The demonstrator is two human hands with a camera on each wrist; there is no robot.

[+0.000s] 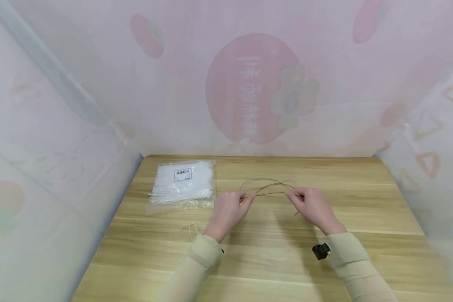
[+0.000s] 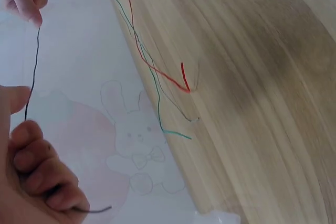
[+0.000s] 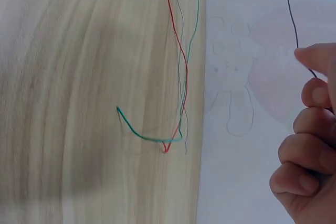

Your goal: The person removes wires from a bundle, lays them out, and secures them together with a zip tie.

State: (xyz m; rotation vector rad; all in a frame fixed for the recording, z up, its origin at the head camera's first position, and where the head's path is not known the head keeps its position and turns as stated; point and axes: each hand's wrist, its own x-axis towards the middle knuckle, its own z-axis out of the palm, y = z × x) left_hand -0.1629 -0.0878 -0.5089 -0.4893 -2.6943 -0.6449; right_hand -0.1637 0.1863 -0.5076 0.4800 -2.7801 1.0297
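A thin dark wire (image 1: pixel 269 193) runs nearly straight between my two hands. My left hand (image 1: pixel 230 207) pinches one part of it between thumb and forefinger, other fingers curled; a short end pokes out below them in the left wrist view. My right hand (image 1: pixel 315 207) pinches the other part, its fingers curled as well (image 3: pixel 310 145). Beyond the hands, a red wire (image 2: pixel 137 43), a green wire (image 2: pixel 159 108) and a greyish wire (image 3: pixel 181 19) lie loosely crossed on the wooden table (image 1: pixel 272 260), near its far edge.
A clear plastic bag (image 1: pixel 201 184) of white strips, with a barcode label (image 1: pixel 183 174), lies at the table's back left. A pale yellow wire (image 1: pixel 191 228) rests beside my left wrist. Printed wall sheets (image 1: pixel 173 105) enclose the back and sides.
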